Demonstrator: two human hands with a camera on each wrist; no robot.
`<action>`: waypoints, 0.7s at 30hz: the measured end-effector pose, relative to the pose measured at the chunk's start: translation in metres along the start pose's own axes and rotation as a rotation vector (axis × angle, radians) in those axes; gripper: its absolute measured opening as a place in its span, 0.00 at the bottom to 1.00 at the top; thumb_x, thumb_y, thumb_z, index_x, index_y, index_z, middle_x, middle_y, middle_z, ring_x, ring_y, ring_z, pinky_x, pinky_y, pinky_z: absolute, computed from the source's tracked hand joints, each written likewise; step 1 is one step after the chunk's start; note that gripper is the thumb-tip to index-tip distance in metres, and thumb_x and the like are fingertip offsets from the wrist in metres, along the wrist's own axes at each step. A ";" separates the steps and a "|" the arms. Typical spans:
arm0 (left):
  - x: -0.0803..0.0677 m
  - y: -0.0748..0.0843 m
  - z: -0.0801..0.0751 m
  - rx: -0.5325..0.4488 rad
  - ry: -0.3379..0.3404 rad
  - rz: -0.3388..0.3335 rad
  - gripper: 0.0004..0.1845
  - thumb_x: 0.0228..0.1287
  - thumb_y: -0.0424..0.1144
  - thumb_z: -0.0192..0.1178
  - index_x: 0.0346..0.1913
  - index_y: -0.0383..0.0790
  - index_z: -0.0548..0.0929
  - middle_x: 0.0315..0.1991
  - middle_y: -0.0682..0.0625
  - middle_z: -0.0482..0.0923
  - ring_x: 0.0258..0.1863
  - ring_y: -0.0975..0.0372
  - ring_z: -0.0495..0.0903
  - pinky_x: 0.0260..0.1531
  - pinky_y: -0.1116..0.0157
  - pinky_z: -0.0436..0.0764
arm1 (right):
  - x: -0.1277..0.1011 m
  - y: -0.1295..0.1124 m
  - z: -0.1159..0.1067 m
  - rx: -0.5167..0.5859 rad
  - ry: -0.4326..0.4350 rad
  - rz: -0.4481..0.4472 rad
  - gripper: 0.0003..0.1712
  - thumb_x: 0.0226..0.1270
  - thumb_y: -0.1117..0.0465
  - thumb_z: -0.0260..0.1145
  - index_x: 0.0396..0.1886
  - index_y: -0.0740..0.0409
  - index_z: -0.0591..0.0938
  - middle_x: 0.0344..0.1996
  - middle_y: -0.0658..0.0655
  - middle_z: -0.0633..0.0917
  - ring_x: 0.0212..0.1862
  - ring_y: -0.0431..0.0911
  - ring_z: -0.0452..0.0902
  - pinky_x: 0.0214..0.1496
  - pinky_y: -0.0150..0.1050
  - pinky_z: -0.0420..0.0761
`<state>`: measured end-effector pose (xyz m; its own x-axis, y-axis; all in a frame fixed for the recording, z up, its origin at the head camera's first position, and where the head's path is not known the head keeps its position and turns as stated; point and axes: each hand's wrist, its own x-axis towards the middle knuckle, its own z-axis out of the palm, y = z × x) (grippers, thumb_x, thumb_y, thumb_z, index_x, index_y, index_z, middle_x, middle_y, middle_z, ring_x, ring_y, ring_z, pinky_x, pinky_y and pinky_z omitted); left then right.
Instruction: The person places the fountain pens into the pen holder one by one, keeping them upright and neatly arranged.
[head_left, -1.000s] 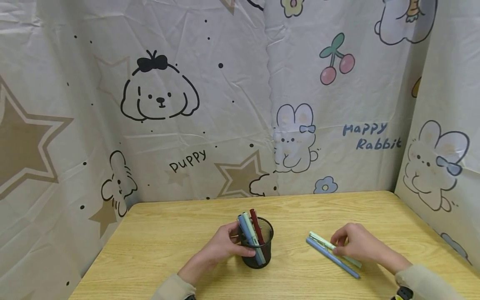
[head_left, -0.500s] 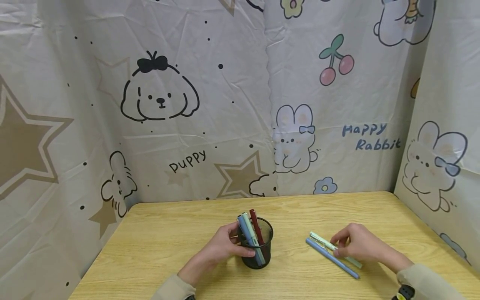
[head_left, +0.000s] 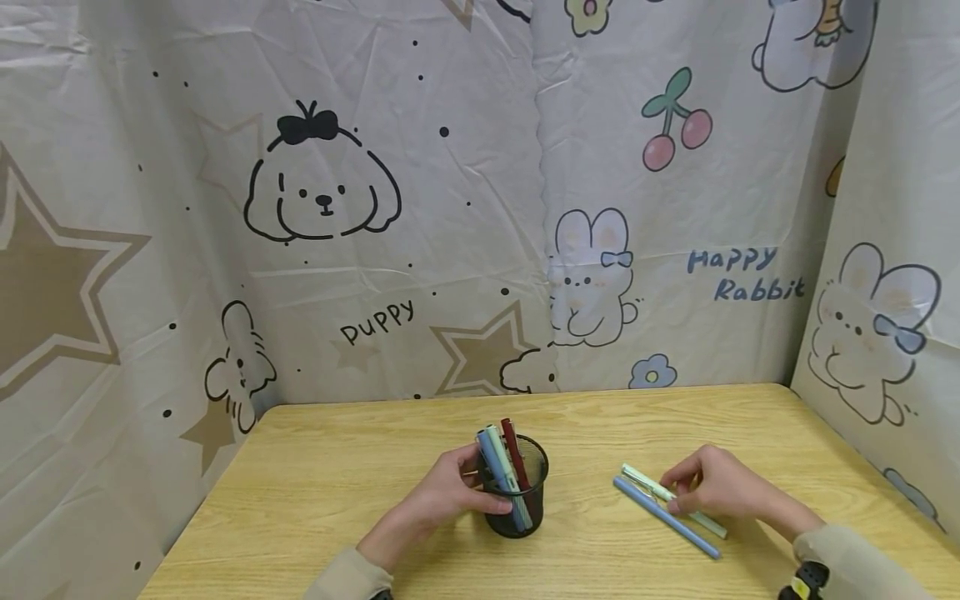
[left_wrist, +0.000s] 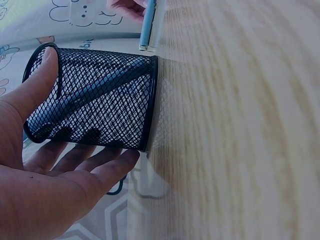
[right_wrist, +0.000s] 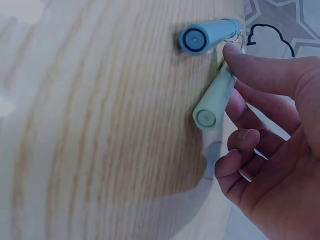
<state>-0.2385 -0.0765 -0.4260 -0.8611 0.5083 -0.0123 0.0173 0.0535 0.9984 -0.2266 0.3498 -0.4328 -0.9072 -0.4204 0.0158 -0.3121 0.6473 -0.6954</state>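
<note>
My left hand (head_left: pixel 450 489) grips a black mesh pen holder (head_left: pixel 534 500) that stands upright on the table, thumb across its near side and fingers round the left. Inside lean a blue pen (head_left: pixel 492 457), a pale green pen (head_left: pixel 500 454) and a dark red pen (head_left: pixel 514 450). To the right, my right hand (head_left: pixel 720 483) pinches a second pale green pen (right_wrist: pixel 216 97) between thumb and fingers. That pen lies beside a second blue pen (head_left: pixel 667 517), which rests on the table. In the left wrist view, a pen shows dimly through the mesh wall.
The wooden table (head_left: pixel 337 467) runs back to a printed cloth (head_left: pixel 465 208) hanging behind it. More cloth hangs along the left and right sides. Both forearms come in from the near edge in light sleeves (head_left: pixel 855 558).
</note>
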 end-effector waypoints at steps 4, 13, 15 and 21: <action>0.000 0.000 0.000 0.000 -0.003 0.005 0.43 0.52 0.23 0.79 0.73 0.34 0.74 0.62 0.44 0.81 0.62 0.49 0.80 0.64 0.53 0.79 | 0.000 0.000 -0.001 0.016 -0.011 0.004 0.14 0.57 0.62 0.83 0.42 0.62 0.92 0.24 0.48 0.84 0.29 0.38 0.74 0.31 0.32 0.75; 0.000 0.000 0.000 -0.009 0.000 0.001 0.44 0.52 0.22 0.79 0.74 0.34 0.73 0.62 0.44 0.81 0.63 0.49 0.80 0.63 0.53 0.80 | 0.000 0.001 -0.002 0.018 -0.022 -0.015 0.10 0.57 0.64 0.82 0.39 0.60 0.93 0.24 0.48 0.83 0.28 0.38 0.74 0.32 0.32 0.75; 0.000 0.000 0.000 -0.007 0.002 0.000 0.44 0.52 0.22 0.79 0.74 0.34 0.73 0.62 0.44 0.81 0.63 0.49 0.80 0.63 0.53 0.80 | 0.000 0.002 -0.003 0.018 -0.024 -0.018 0.10 0.57 0.65 0.82 0.39 0.60 0.93 0.23 0.48 0.83 0.28 0.37 0.74 0.32 0.32 0.74; 0.000 0.000 0.000 -0.006 0.004 0.000 0.43 0.52 0.22 0.79 0.73 0.34 0.74 0.62 0.44 0.81 0.63 0.48 0.80 0.63 0.53 0.80 | 0.001 0.003 -0.004 0.006 -0.020 -0.027 0.11 0.55 0.64 0.82 0.39 0.61 0.93 0.23 0.48 0.83 0.28 0.37 0.74 0.31 0.31 0.74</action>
<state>-0.2387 -0.0764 -0.4260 -0.8629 0.5052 -0.0120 0.0146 0.0486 0.9987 -0.2294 0.3539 -0.4319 -0.8928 -0.4500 0.0206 -0.3345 0.6317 -0.6994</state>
